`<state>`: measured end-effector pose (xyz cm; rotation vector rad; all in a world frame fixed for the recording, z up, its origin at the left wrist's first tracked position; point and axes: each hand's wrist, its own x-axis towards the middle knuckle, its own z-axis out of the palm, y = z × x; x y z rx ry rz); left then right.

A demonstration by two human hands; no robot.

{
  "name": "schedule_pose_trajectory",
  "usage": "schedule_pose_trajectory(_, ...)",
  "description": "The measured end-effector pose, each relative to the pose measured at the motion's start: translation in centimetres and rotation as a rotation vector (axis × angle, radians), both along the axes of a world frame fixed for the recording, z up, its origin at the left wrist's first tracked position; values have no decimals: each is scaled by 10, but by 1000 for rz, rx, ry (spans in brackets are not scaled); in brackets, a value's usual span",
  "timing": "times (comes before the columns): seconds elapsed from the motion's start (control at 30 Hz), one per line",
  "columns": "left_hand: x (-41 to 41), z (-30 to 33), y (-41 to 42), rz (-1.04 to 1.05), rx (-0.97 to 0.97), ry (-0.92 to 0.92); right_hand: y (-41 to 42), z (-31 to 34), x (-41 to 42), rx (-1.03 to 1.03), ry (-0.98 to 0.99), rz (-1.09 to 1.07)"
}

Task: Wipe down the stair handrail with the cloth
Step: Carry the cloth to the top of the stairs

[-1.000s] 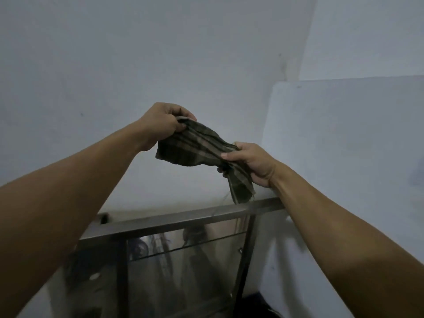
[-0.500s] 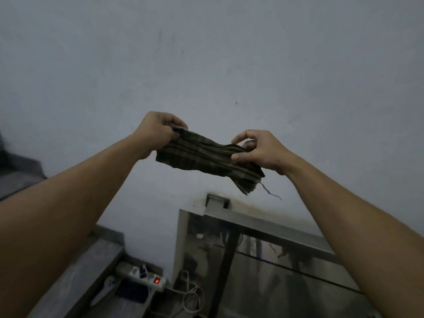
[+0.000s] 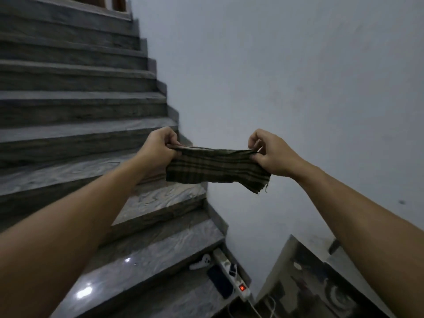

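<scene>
A dark plaid cloth (image 3: 215,167) is stretched out flat between both of my hands at chest height in the head view. My left hand (image 3: 160,145) pinches its left end and my right hand (image 3: 268,152) pinches its right end, with a frayed corner hanging below. Only the end of the metal handrail (image 3: 298,243) with its glass panel (image 3: 307,285) shows at the bottom right, well below the cloth.
Grey marble stairs (image 3: 75,111) climb on the left. A white wall (image 3: 298,76) fills the right. On a low step lie a power strip with a red light (image 3: 236,281), a dark phone (image 3: 220,283) and a white plug (image 3: 202,262) with cables.
The view has swung left from the handrail to the stairs. My hands have drawn apart and pulled the bunched cloth out straight.
</scene>
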<state>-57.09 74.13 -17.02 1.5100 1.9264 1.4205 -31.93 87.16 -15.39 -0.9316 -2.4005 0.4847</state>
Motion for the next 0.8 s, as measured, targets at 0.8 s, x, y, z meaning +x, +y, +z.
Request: schedule_pose_trajectory(0.8, -404, 167, -59, 511, -109, 327, 48, 164, -515, 77, -32, 598)
